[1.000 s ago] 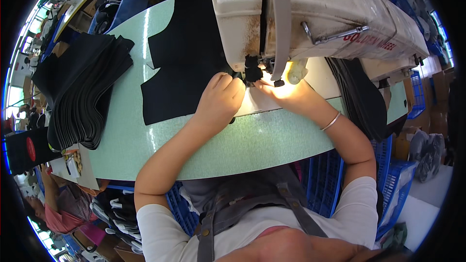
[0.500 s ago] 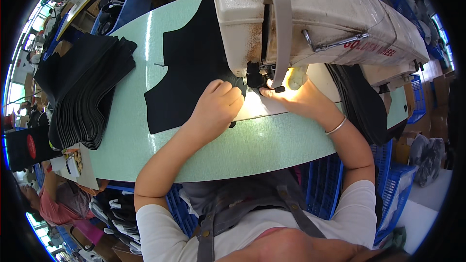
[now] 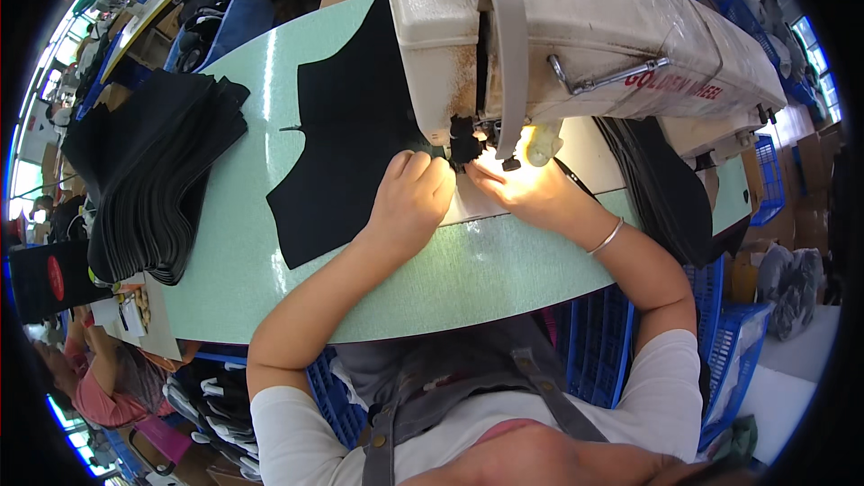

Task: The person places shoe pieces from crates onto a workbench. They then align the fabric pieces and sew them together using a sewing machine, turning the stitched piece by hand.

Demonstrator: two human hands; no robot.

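Head view: flat black fabric panel (image 3: 342,153) spread beside a cream-white metal sewing machine (image 3: 585,27)

The panel is laid on the pale green, curved surface (image 3: 432,283), left of the machine's needle area. Its long axis is directed away from the person, leaning slightly right at the tapering far end; its notched edge is turned left, and its slanted lower edge faces the person.

The panel's right edge is covered by the machine head and the bare left hand (image 3: 414,193), which is curled over it. The fingertips of the bare right hand (image 3: 522,187) are brought close to the needle area, fingers bent. Whether fabric is gripped by either hand cannot be told; the needle itself is obscured by a ragged black scrap (image 3: 464,139) and glare.

A thick stack of black cut pieces (image 3: 144,171) is placed at left. More layered black pieces (image 3: 661,184) are partly screened by the machine. Blue plastic crates (image 3: 598,342) are seen below the surface.
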